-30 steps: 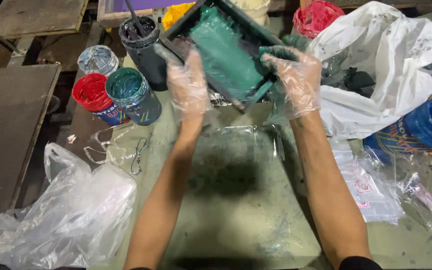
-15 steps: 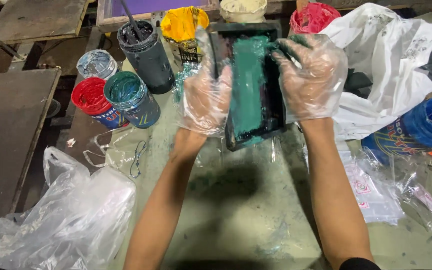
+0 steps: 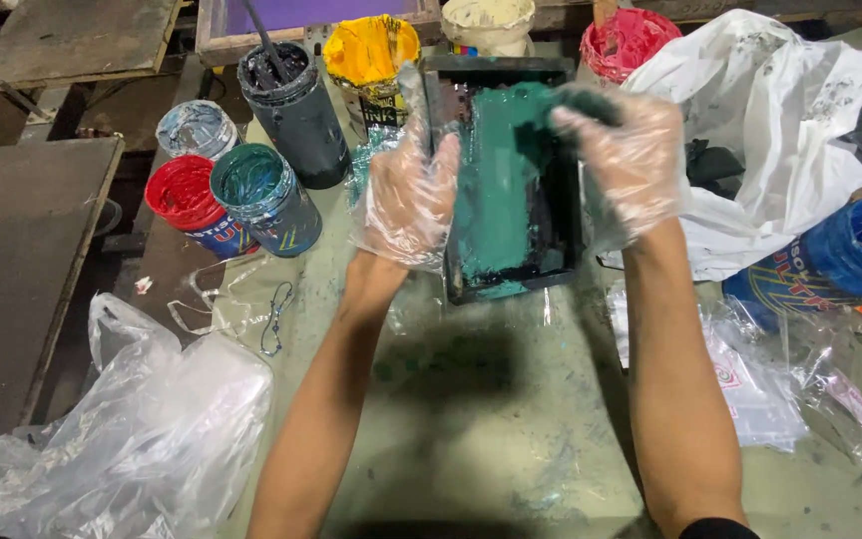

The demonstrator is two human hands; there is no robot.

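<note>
A small dark rectangular frame (image 3: 563,240) smeared with green ink is held up over the stained table. My left hand (image 3: 408,200), in a clear plastic glove, grips the frame's left side. My right hand (image 3: 623,165), also gloved, presses a green-stained wad (image 3: 551,105) against the upper right of the inked surface. The frame hangs lengthwise away from me, just above the tabletop.
Open ink tubs stand at the back and left: black (image 3: 291,105), yellow (image 3: 371,50), cream (image 3: 488,22), pink (image 3: 631,42), red (image 3: 184,200), teal (image 3: 261,195), pale grey (image 3: 197,128). White plastic bags (image 3: 780,110) lie right, clear bags (image 3: 142,439) lower left, a dark board (image 3: 12,269) far left.
The frame has turned from tilted to lengthwise and come closer to me. My right hand has shifted onto the upper inked surface with the wad.
</note>
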